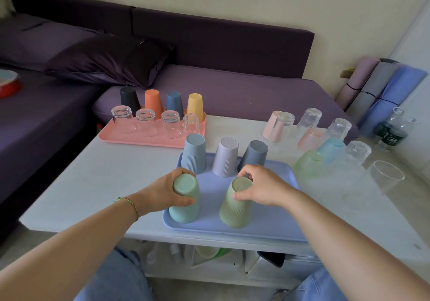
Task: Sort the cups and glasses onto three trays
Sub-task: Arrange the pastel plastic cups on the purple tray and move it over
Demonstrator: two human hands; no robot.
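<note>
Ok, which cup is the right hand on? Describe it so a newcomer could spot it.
Find the blue tray at the near edge of the white table. Five upturned cups stand on it: three in the back row, two in front. The right hand grips the front right one, the sage cup; it is yellower green than the mint cup beside it.

Red-rimmed round bowl point(8, 82): cut off by left edge. Dark-labelled clear plastic bottles point(391, 131): blurred, labels unreadable. Items on the white table's lower shelf point(209, 254): largely hidden, not identifiable.
</note>
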